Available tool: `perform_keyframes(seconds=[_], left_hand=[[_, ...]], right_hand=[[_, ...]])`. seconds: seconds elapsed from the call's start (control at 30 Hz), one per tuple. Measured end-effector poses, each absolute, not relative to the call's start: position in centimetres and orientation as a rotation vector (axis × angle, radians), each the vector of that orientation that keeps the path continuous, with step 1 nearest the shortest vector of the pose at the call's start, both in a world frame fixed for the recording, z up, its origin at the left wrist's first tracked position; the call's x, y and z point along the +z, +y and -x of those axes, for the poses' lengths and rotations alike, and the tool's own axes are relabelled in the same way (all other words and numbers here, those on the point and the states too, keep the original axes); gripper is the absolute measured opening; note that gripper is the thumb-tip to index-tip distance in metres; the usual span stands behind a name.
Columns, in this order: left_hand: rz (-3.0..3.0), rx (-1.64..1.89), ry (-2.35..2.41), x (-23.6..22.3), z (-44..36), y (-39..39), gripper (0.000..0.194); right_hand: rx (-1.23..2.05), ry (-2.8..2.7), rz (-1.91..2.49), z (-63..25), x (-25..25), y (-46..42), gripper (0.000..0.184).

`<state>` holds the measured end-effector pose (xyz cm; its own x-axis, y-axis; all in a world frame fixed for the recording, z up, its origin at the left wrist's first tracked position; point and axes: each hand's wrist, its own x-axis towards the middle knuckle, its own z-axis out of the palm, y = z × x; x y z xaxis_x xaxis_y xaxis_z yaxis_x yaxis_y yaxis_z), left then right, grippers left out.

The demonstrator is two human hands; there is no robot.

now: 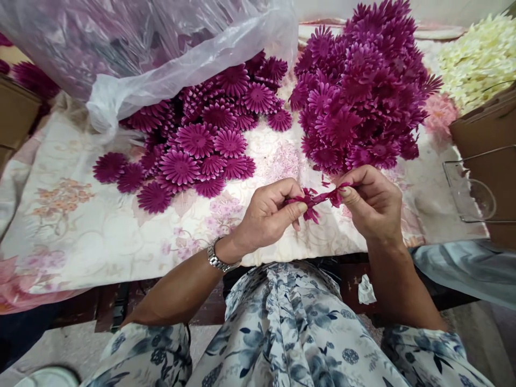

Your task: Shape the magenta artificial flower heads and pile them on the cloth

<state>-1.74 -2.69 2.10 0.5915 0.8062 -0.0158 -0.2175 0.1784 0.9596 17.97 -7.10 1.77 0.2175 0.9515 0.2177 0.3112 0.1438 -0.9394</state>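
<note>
My left hand point(270, 212) and my right hand point(368, 201) are both pinched on one magenta fabric flower piece point(316, 200), held between them just above the table's near edge. The piece is folded or stretched between the fingertips. A loose spread of flat magenta flower layers point(197, 145) lies on the floral tablecloth point(80, 226) to the left of my hands. A taller heap of magenta flowers point(358, 91) rises directly beyond my right hand. A metal watch point(217, 260) is on my left wrist.
A clear plastic bag point(153, 48) holding more magenta flowers lies at the back left. Cream-white flowers point(479, 59) are piled at the back right. A brown cardboard box point(492, 156) with eyeglasses point(471, 188) stands at the right edge. Another box point(16, 113) is far left.
</note>
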Motion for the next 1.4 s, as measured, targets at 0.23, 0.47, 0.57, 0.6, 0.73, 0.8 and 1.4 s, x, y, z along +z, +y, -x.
perform_keyframes(seconds=[0.23, 0.47, 0.57, 0.6, 0.73, 0.8, 1.4], left_hand=[[-1.202, 0.873, 0.667, 2.5, 2.7, -2.2, 0.01], [-1.062, 0.706, 0.858, 1.2, 1.9, -1.7, 0.015], [-1.085, 0.633, 0.834, 1.0, 1.7, -1.7, 0.014], [-1.086, 0.619, 0.838, 1.0, 1.6, -1.8, 0.014], [-1.058, 0.617, 0.862, 1.3, 1.4, -1.9, 0.017], [-1.053, 0.631, 0.85, 1.6, 1.5, -1.9, 0.017], [-0.773, 0.806, 0.725, 1.4, -0.6, -3.6, 0.023]], right_hand=[[0.636, -1.29, 1.382, -20.7, 3.0, -7.6, 0.008], [0.637, -1.338, 1.465, -22.0, 2.8, -7.2, 0.009], [0.573, -1.414, 1.489, -22.2, 4.4, -6.6, 0.008], [0.527, -1.445, 1.491, -22.3, 5.3, -6.1, 0.008], [0.198, -1.48, 1.501, -24.2, 8.9, -2.5, 0.019], [-0.067, -1.452, 1.635, -25.5, 10.1, -0.9, 0.038], [0.241, -1.828, 1.336, -16.1, 2.4, -7.2, 0.008]])
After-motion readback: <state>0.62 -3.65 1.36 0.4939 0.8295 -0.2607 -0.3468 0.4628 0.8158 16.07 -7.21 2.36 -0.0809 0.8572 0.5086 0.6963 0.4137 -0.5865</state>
